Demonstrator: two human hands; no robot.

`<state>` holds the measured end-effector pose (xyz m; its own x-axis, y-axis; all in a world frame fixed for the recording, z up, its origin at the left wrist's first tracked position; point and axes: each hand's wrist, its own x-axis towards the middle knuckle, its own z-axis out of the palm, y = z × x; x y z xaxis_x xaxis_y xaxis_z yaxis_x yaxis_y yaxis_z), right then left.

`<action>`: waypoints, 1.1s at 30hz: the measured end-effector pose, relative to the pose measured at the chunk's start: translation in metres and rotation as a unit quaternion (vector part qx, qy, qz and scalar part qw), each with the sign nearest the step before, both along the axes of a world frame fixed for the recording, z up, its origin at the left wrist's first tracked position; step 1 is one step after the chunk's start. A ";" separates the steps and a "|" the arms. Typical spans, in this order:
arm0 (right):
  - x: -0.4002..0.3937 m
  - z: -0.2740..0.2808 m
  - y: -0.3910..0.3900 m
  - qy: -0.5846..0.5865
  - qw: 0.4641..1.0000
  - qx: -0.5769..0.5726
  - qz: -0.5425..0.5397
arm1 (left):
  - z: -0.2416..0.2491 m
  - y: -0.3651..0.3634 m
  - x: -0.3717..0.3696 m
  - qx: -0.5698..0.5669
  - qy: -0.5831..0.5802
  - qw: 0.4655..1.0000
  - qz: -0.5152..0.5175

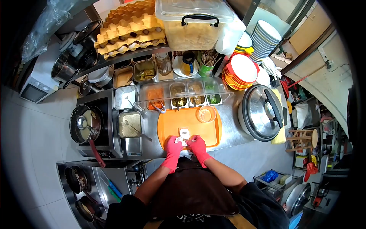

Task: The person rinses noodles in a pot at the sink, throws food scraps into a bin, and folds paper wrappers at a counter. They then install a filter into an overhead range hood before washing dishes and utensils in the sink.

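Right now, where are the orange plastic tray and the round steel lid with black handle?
Orange plastic tray (pixel 169 123), head view, bare left part.
Round steel lid (pixel 257 108), head view, dome left of handle.

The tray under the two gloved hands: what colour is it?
The tray is plain orange, seen best in the head view.

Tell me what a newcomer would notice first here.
Probably the bright pink-gloved left hand and right hand, meeting at a small white item over the orange tray. Then the stacked yellow egg trays, upper left, and the big lidded steel pot on the counter's right.
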<state>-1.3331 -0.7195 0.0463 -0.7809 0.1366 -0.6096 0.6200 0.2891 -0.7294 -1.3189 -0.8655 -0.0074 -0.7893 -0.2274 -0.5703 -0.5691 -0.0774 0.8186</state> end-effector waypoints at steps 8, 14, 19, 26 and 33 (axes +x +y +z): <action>-0.013 -0.015 -0.006 0.069 0.973 0.162 0.150 | -0.006 0.010 -0.010 -0.373 0.137 0.909 -0.127; -0.009 -0.022 0.004 0.018 1.000 0.013 0.013 | 0.014 0.017 -0.016 -0.374 0.140 0.906 -0.143; -0.013 -0.029 -0.008 0.147 0.945 0.255 0.142 | 0.020 0.025 -0.017 -0.397 0.093 0.888 -0.211; -0.019 -0.020 0.006 0.143 0.912 0.262 0.281 | 0.015 0.015 -0.019 -0.307 0.178 0.914 -0.195; -0.028 -0.032 0.018 0.092 0.945 0.126 0.287 | 0.028 -0.004 -0.006 -0.227 0.172 0.952 -0.116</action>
